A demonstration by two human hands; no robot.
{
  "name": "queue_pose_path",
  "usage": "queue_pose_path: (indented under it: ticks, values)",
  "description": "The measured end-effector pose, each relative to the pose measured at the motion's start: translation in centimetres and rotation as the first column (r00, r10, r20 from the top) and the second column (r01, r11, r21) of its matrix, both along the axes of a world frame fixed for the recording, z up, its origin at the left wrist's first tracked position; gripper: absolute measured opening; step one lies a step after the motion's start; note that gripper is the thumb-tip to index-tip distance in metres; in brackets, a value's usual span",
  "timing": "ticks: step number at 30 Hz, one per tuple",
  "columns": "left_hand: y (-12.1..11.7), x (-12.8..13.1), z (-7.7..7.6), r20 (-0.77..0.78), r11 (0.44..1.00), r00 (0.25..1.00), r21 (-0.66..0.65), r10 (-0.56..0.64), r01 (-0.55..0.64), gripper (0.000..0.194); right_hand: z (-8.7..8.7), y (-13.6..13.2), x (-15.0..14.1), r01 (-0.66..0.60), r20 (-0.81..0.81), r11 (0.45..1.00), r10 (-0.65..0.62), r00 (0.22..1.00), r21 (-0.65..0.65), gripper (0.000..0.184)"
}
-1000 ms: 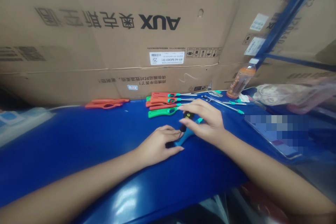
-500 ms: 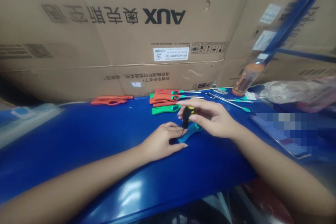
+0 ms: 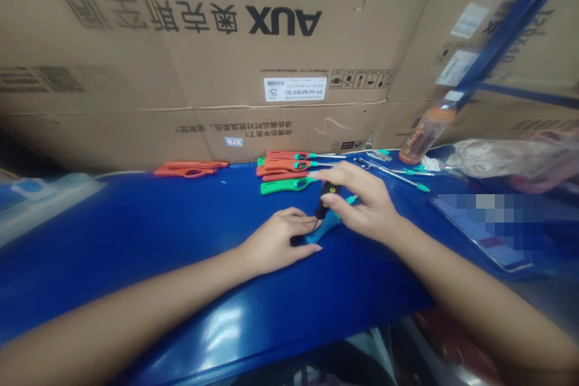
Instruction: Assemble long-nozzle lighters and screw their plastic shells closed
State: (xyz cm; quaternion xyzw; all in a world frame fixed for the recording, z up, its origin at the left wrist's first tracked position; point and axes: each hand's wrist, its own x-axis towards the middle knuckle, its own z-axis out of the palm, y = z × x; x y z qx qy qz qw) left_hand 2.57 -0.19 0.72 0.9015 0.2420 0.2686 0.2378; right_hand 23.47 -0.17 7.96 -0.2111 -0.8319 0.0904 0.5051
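My right hand (image 3: 362, 199) grips a short black screwdriver (image 3: 322, 210) with yellow marks on its handle. The screwdriver leans a little, and its thin shaft points down at the near end of a blue gas lighter (image 3: 324, 228). That lighter lies on the blue tabletop (image 3: 190, 217), its far part partly behind my right hand. My left hand (image 3: 283, 244) rests on the table, closed round the lighter's near end with thumb on one side and fingers on the other. Whether the tip sits in a screw is too small to tell.
Beyond my hands lie red lighters (image 3: 289, 164) and a green lighter (image 3: 280, 186), with red lighter shells (image 3: 190, 169) to the left. Metal lighter tubes (image 3: 402, 176), a drink bottle (image 3: 425, 132) and a phone (image 3: 479, 235) are at right. A large carton (image 3: 181, 72) stands behind.
The screwdriver handle has turned slightly in my right fingers, which have shifted a little. My left hand stays on the blue lighter. The whole view has moved slightly.
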Motion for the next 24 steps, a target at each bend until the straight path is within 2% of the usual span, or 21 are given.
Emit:
queue_pose_path:
  ticks: [3,4,5,8,10,12,14,15,17,19,20,22,24]
  values:
    - [0.02,0.01,-0.07,0.006,1.0,1.0,0.009,0.003,-0.003,0.042,0.14,0.05,0.11,-0.2,-0.002,0.955,0.205,0.979,-0.218,0.031]
    - [0.04,0.0,-0.1,0.005,1.0,1.0,0.01,0.001,-0.002,0.042,0.13,0.05,0.06,-0.23,-0.037,0.944,0.228,0.973,-0.238,0.028]
    - [0.05,0.0,-0.12,0.001,1.0,1.0,0.01,0.0,0.0,0.042,0.1,0.05,-0.02,-0.215,-0.076,0.954,0.204,0.976,-0.207,0.022]
    - [0.09,-0.02,-0.15,-0.006,1.0,1.0,0.011,0.006,-0.005,0.043,0.09,-0.07,-0.22,-0.004,-0.12,1.0,0.005,0.993,0.014,0.011]
    - [0.08,-0.02,-0.13,-0.004,1.0,1.0,0.006,0.009,-0.009,0.043,0.19,-0.24,-0.16,0.016,-0.036,0.999,-0.015,0.999,0.031,0.018]
    - [0.07,-0.01,-0.09,0.001,1.0,1.0,-0.002,0.004,-0.004,0.042,0.26,-0.41,-0.03,-0.105,0.053,0.987,0.111,0.992,-0.118,0.033]
    - [0.05,0.0,-0.06,0.004,1.0,1.0,-0.004,-0.006,0.006,0.041,0.14,-0.48,0.01,-0.201,0.038,0.951,0.216,0.976,-0.237,0.039]
    - [0.04,0.0,-0.05,0.003,1.0,1.0,-0.003,-0.007,0.007,0.041,0.01,-0.46,-0.02,-0.198,0.005,0.954,0.204,0.979,-0.225,0.037]
    - [0.04,0.0,-0.04,-0.003,1.0,1.0,0.0,-0.002,0.002,0.038,-0.27,-0.35,-0.11,-0.076,-0.058,0.994,0.072,0.996,-0.083,0.028]
    - [0.04,0.02,-0.04,-0.003,1.0,1.0,0.001,0.002,-0.002,0.038,-0.41,-0.21,-0.13,0.053,-0.078,0.997,-0.048,0.996,0.06,0.02]
    - [0.05,0.02,-0.04,0.0,1.0,1.0,0.002,0.0,0.0,0.038,-0.39,-0.15,-0.08,0.068,-0.06,0.995,-0.063,0.996,0.078,0.019]
    - [0.06,0.03,-0.06,0.008,1.0,1.0,0.008,-0.004,0.004,0.041,-0.23,-0.04,0.06,-0.018,0.002,1.0,0.018,1.0,-0.02,0.025]
    - [0.07,0.03,-0.09,0.011,1.0,1.0,0.017,-0.003,0.003,0.043,-0.06,0.03,0.12,-0.155,0.003,0.97,0.159,0.987,-0.189,0.031]
